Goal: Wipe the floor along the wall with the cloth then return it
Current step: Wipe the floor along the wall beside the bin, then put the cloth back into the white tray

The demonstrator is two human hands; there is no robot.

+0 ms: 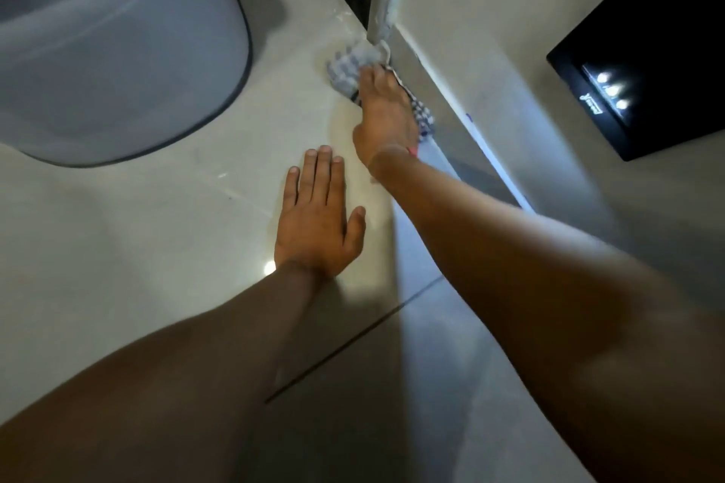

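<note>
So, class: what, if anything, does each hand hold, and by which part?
The right hand presses down on the middle of the checked cloth against the floor by the wall. The left hand lies flat on the floor, holding nothing.

I count two hands near the wall: left hand, right hand. One cloth, one grey bin, one black box.

Left hand flat, fingers spread; right hand outstretched, palm down
</note>
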